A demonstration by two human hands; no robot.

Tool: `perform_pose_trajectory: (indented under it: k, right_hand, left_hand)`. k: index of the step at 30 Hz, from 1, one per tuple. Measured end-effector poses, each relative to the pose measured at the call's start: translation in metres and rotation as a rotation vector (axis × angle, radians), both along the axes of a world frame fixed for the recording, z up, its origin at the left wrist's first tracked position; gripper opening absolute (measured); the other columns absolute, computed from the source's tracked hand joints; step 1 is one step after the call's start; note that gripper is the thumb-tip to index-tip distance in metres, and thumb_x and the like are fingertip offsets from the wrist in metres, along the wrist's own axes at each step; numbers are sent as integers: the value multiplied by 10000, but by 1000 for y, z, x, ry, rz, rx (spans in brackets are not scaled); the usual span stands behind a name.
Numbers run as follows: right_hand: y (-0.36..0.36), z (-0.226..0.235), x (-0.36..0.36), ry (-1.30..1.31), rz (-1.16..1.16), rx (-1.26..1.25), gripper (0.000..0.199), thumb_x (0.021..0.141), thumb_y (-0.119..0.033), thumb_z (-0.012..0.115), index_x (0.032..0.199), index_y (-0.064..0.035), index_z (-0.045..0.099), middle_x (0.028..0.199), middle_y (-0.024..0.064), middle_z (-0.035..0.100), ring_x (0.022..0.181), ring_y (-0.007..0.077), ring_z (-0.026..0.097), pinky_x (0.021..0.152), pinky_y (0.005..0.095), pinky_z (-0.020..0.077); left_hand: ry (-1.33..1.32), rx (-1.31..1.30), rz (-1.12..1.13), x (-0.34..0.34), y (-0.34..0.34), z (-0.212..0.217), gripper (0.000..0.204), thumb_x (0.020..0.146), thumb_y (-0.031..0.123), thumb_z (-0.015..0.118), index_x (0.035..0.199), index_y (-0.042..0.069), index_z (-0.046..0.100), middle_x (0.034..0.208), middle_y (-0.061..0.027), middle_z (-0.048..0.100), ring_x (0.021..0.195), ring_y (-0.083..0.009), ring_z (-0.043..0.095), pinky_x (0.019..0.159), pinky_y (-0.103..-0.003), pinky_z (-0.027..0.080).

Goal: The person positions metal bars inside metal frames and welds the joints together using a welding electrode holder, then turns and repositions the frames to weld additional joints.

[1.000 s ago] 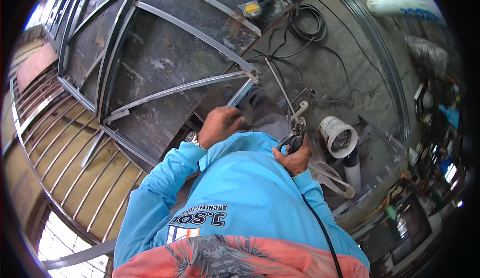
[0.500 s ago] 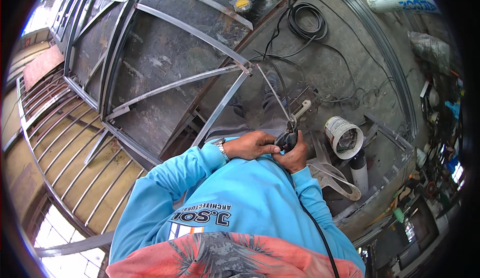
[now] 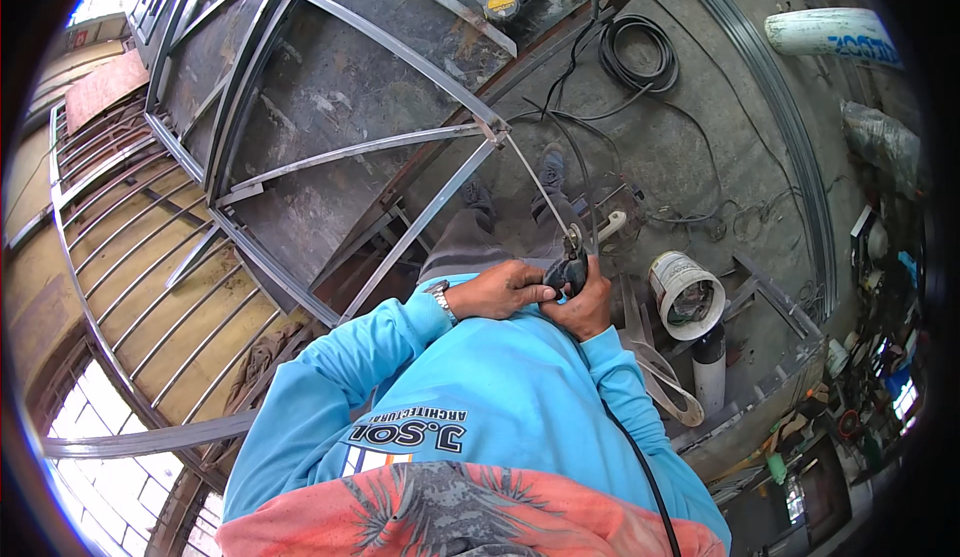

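Observation:
A black welding electrode holder (image 3: 568, 270) sits in front of my belly, clamping a thin welding rod (image 3: 536, 179). My right hand (image 3: 588, 309) wraps round the holder from the right. From the left, my left hand (image 3: 495, 290), with a watch at the wrist, closes against the same holder; its fingertips are partly hidden. The rod slants up and away, its far tip close beside the corner joint (image 3: 494, 134) of a metal frame (image 3: 400, 50). Whether tip and joint touch, I cannot tell. A black cable (image 3: 640, 457) runs from the holder over my right forearm.
The frame rests on a dark steel table (image 3: 300, 137), with a tape measure (image 3: 497, 4) and a flat bar (image 3: 458, 12) farther back. On the floor are a coiled cable (image 3: 638, 52), a white bucket (image 3: 688, 297) and long metal profiles (image 3: 780, 107). A barred panel (image 3: 170, 287) stands left.
The rod's far tip has come nearer the frame's corner joint. Both hands keep their hold on the electrode holder, and the whole view has shifted slightly.

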State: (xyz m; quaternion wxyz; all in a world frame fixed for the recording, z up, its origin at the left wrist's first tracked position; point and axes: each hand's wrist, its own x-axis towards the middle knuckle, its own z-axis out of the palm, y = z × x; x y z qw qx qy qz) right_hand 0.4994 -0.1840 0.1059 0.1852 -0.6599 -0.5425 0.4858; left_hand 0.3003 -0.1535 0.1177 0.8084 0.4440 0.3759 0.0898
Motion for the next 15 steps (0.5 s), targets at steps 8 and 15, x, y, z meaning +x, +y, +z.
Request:
perform_pose_trajectory:
  k: [8, 15]
  right_hand:
    - [2, -3, -3, -16, 16, 15, 558, 584, -332, 863, 935, -90, 504, 701, 103, 644, 667, 303, 697, 600, 417, 548]
    - [4, -3, -9, -9, 11, 18, 562, 588, -329, 869, 946, -91, 507, 713, 104, 645, 656, 303, 692, 597, 424, 549]
  left_hand:
    - [17, -16, 14, -1, 0, -4, 365, 1016, 264, 588, 1252, -12, 624, 1044, -123, 712, 943, -124, 591, 870, -336, 485]
    - [-108, -113, 112, -3, -6, -10, 367, 1013, 240, 593, 1307, 22, 612, 1163, -98, 702, 1042, -114, 577, 967, -303, 454]
